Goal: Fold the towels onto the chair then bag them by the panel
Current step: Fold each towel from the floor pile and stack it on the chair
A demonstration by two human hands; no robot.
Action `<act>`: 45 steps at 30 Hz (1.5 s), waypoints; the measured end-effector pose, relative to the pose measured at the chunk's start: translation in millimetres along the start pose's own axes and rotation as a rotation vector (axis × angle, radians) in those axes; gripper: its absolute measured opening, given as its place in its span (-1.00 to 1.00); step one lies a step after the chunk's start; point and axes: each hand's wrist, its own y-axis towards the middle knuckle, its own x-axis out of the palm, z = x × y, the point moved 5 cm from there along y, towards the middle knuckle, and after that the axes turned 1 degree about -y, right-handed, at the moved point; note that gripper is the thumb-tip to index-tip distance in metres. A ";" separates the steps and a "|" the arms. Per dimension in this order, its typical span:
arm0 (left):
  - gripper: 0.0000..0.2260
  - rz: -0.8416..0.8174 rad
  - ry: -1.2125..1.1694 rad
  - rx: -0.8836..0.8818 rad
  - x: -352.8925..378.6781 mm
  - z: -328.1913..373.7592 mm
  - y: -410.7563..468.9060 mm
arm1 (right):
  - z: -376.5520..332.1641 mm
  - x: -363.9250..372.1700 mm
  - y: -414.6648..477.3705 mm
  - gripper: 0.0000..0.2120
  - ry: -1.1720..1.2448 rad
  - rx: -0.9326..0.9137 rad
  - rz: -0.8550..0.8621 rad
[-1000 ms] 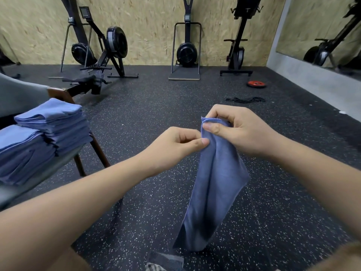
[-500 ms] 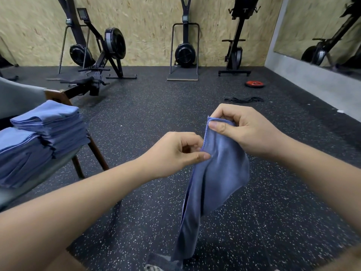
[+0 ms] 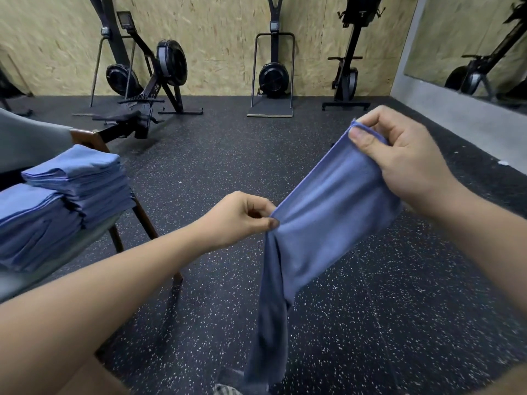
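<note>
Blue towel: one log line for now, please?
left hand pinches blue cloth towel edge | right hand pinches top corner | two folded blue towel stacks on grey chair

No text, brand or number can be read anywhere. The slanted black frame of the rowing machine by the board wall carries a few pale letters, too blurred to make out. The small console screen above it and the one on the upright machine further right are too small and dim to show any figures
</note>
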 end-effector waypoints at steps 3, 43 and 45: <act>-0.90 -0.010 0.031 -0.048 -7.4 -4.3 0.5 | 7.3 -11.3 6.0 -0.90 0.056 0.029 0.105; -0.85 0.017 0.622 0.059 -27.4 1.7 -1.6 | 32.6 32.0 -13.5 -0.85 -0.322 0.070 -0.393; -0.88 0.047 0.632 0.052 -34.3 -1.3 -2.2 | 41.9 30.3 -14.2 -0.85 -0.343 0.088 -0.393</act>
